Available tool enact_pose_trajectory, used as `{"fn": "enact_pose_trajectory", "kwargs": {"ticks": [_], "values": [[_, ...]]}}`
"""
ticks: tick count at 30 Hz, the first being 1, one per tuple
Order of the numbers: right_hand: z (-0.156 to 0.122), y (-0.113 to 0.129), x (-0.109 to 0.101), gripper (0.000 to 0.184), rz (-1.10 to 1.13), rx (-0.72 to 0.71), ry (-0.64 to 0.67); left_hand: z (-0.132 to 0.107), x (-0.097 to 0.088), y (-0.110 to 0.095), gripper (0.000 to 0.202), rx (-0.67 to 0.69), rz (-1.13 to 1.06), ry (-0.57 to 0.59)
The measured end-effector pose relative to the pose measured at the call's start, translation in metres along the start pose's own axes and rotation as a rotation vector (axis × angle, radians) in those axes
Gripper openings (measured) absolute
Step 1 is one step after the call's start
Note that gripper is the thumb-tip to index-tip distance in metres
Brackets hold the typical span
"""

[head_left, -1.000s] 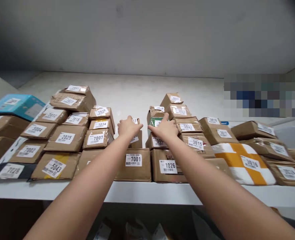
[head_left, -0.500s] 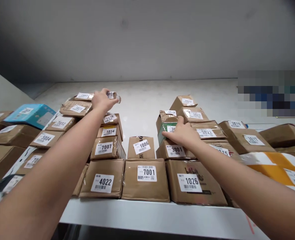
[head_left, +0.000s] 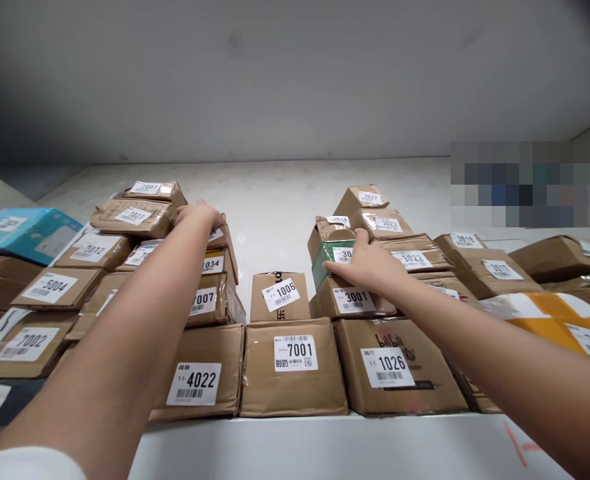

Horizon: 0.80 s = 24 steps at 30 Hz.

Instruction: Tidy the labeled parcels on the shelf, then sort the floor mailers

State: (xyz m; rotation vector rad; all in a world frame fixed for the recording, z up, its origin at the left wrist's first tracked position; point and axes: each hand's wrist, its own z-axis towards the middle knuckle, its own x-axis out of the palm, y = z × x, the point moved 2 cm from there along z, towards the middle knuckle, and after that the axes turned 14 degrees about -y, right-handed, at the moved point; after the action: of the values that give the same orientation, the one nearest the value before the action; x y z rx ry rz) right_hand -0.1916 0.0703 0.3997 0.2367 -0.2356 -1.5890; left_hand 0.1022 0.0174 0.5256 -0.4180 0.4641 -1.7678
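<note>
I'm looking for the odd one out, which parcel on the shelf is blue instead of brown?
The blue box at the far left, on top of the brown cartons; it alone is bright blue, well left of the left hand.

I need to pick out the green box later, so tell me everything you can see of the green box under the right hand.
The green box looks like cardboard wrapped in glossy clear tape, with a brown top flap and a white number label partly hidden by fingers. It sits upright on the brown parcel marked 3001, in the right-hand stack on the white shelf. The right hand rests on its front upper edge. The left hand is away, on the left stack.
</note>
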Motion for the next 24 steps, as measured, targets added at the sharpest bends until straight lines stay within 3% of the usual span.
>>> {"fn": "enact_pose_trajectory", "kwargs": {"ticks": [3, 6, 8, 16, 21, 24], "values": [[-0.002, -0.002, -0.001, 0.095, 0.017, -0.011, -0.008, -0.008, -0.003, 0.002, 0.096, -0.065, 0.023, 0.001], [-0.004, -0.003, -0.002, 0.095, 0.019, -0.005, -0.016, -0.012, -0.005, 0.004, 0.084, -0.022, -0.100, -0.082], [-0.004, -0.004, -0.001, 0.094, 0.028, 0.000, -0.020, -0.013, -0.005, 0.006, 0.082, -0.008, -0.136, -0.074], [-0.014, -0.007, 0.001, 0.116, 0.059, 0.051, 0.018, -0.019, 0.006, 0.008, 0.113, -0.032, -0.067, 0.057], [-0.033, -0.007, 0.003, 0.119, 0.054, 0.105, 0.062, -0.036, 0.003, 0.011, 0.108, 0.015, -0.023, 0.026], [-0.039, -0.007, 0.008, 0.115, 0.098, 0.142, 0.014, -0.047, -0.004, 0.011, 0.102, 0.070, -0.001, -0.047]]}}
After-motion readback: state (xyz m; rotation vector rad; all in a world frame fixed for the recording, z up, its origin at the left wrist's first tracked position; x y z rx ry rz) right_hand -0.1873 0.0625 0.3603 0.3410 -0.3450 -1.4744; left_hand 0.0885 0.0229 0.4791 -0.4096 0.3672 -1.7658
